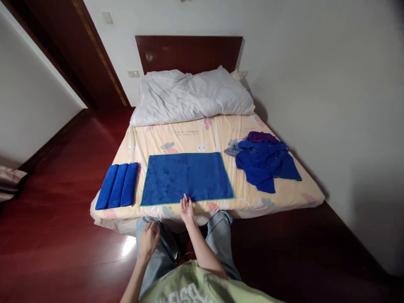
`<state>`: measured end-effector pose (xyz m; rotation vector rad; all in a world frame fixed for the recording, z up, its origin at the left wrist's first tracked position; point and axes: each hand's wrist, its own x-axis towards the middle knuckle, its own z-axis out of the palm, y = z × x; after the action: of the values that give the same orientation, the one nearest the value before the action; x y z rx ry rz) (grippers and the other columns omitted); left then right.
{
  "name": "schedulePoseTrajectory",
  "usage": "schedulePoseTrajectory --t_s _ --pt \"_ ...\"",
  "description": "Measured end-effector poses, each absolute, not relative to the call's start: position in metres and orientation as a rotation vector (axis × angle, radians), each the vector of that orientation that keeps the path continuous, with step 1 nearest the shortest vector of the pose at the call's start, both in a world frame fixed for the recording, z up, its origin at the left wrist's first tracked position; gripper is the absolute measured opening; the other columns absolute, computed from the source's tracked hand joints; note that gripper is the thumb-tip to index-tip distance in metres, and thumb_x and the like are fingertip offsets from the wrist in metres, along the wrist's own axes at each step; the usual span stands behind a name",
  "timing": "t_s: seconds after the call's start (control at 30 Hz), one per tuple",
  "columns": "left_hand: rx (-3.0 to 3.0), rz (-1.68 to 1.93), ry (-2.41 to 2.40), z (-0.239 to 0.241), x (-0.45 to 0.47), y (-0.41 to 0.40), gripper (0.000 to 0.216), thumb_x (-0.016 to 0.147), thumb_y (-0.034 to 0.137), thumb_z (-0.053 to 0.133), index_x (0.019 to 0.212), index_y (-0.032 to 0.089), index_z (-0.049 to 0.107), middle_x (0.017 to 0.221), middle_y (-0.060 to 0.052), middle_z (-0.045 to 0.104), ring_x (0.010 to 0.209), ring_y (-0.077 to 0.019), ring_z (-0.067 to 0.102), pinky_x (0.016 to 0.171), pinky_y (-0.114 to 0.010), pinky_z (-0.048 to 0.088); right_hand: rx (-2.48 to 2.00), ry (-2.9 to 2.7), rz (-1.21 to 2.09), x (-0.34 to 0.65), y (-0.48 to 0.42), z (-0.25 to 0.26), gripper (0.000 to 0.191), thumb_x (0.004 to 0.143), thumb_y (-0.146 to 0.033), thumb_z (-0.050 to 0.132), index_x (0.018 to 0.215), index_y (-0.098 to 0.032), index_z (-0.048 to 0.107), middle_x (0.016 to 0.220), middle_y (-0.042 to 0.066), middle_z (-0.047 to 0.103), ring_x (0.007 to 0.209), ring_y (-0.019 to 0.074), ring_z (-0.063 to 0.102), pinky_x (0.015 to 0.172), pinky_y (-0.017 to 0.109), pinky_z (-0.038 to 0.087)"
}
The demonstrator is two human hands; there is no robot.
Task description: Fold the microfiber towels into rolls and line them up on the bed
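A blue towel (187,176) with a thin green border lies spread flat on the bed, its near edge close to the mattress edge. My right hand (187,209) is palm up at the middle of that near edge, fingers apart and holding nothing. Over my left thigh is my left hand (149,239), loosely bent with nothing visible in it, apart from the towel. Left of the towel, several long folded blue cloths (117,185) lie side by side. To the right is a rumpled heap of blue cloths (261,158), with a purple cloth (261,136) at its back and a greyish one (232,149) at its left.
The bed (186,141) has a pale yellow printed sheet. A white quilt (195,94) is bunched against the dark headboard (189,52). A wall (334,105) runs along the right side, and dark red flooring (63,202) lies to the left.
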<state>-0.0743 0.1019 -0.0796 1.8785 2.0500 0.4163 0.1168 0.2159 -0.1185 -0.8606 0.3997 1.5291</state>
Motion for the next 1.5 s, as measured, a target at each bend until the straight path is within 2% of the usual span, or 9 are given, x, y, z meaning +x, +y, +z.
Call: schedulePoseTrajectory --t_s 0.13,0.3,0.53,0.67,0.8,0.93,1.13,1.3,1.5 --pt "2.034 0.433 1.761 -0.034 -0.045 0.232 0.036 0.102 0.031 0.039 0.11 0.023 0.074 0.108 -0.008 0.075 0.104 -0.0218 0.071 0.094 -0.032 0.054 -0.938 0.311 1.532 0.115 0.214 -0.125 0.02 0.096 -0.034 0.057 0.102 -0.024 0.073 0.138 0.003 0.067 0.123 0.0137 0.066 0.108 0.036 0.054" --pt "2.134 0.186 1.602 0.001 0.018 0.418 0.032 0.097 0.024 0.048 0.112 0.021 0.076 0.112 -0.008 0.076 0.106 -0.0223 0.071 0.098 -0.029 0.052 -0.944 0.289 1.586 0.116 0.209 -0.128 0.023 0.094 -0.04 0.059 0.109 -0.028 0.073 0.15 0.001 0.057 0.129 0.0139 0.062 0.113 0.038 0.048" --pt "2.095 -0.059 1.686 -0.029 0.077 0.57 0.04 0.095 0.018 0.054 0.133 0.017 0.064 0.131 -0.015 0.068 0.125 -0.0252 0.063 0.106 -0.033 0.048 -0.954 0.41 1.627 0.12 0.203 -0.123 0.026 0.093 -0.044 0.064 0.114 -0.031 0.073 0.152 -0.002 0.055 0.129 0.0158 0.062 0.107 0.036 0.053" --pt "2.021 -0.105 1.699 -0.055 0.088 0.601 0.038 0.095 0.021 0.057 0.132 0.016 0.063 0.131 -0.018 0.067 0.121 -0.0258 0.065 0.102 -0.033 0.049 -0.952 0.495 1.678 0.123 0.203 -0.113 0.021 0.094 -0.042 0.064 0.11 -0.035 0.075 0.152 -0.008 0.054 0.128 0.0128 0.062 0.105 0.031 0.055" --pt "1.92 -0.163 1.671 -0.062 0.091 0.616 0.027 0.094 0.027 0.059 0.114 0.014 0.071 0.093 -0.012 0.076 0.09 -0.0208 0.073 0.087 -0.027 0.053 -0.96 0.558 1.673 0.126 0.207 -0.106 0.02 0.094 -0.039 0.063 0.108 -0.034 0.076 0.15 -0.007 0.056 0.13 0.0139 0.061 0.102 0.031 0.057" --pt "1.833 -0.172 1.668 -0.058 0.092 0.618 0.028 0.097 0.031 0.056 0.108 0.011 0.071 0.068 -0.008 0.071 0.067 -0.0174 0.071 0.075 -0.024 0.054 -0.987 0.546 1.665 0.126 0.207 -0.106 0.02 0.093 -0.036 0.065 0.108 -0.032 0.077 0.148 -0.005 0.059 0.128 0.0142 0.062 0.101 0.031 0.058" --pt "1.703 0.008 1.72 -0.048 0.094 0.613 0.034 0.097 0.025 0.058 0.125 0.007 0.059 0.085 -0.015 0.075 0.06 -0.0185 0.071 0.066 -0.027 0.056 -0.928 0.496 1.667 0.125 0.203 -0.11 0.021 0.09 -0.036 0.067 0.109 -0.033 0.076 0.148 -0.007 0.058 0.129 0.0132 0.062 0.1 0.029 0.058" --pt "1.66 0.149 1.763 -0.041 0.094 0.613 0.031 0.093 0.022 0.061 0.121 0.008 0.059 0.084 -0.013 0.074 0.056 -0.0158 0.068 0.065 -0.026 0.055 -0.926 0.462 1.652 0.125 0.202 -0.111 0.019 0.088 -0.037 0.071 0.105 -0.032 0.077 0.145 -0.004 0.061 0.128 0.0154 0.063 0.1 0.032 0.058" --pt "1.641 0.253 1.764 -0.01 0.09 0.603 0.024 0.087 0.016 0.059 0.111 0.014 0.064 0.081 -0.01 0.074 0.063 -0.0171 0.071 0.068 -0.026 0.055 -0.878 0.566 1.667 0.129 0.198 -0.099 0.015 0.09 -0.031 0.068 0.103 -0.033 0.076 0.143 -0.005 0.063 0.12 0.0121 0.067 0.099 0.029 0.057"
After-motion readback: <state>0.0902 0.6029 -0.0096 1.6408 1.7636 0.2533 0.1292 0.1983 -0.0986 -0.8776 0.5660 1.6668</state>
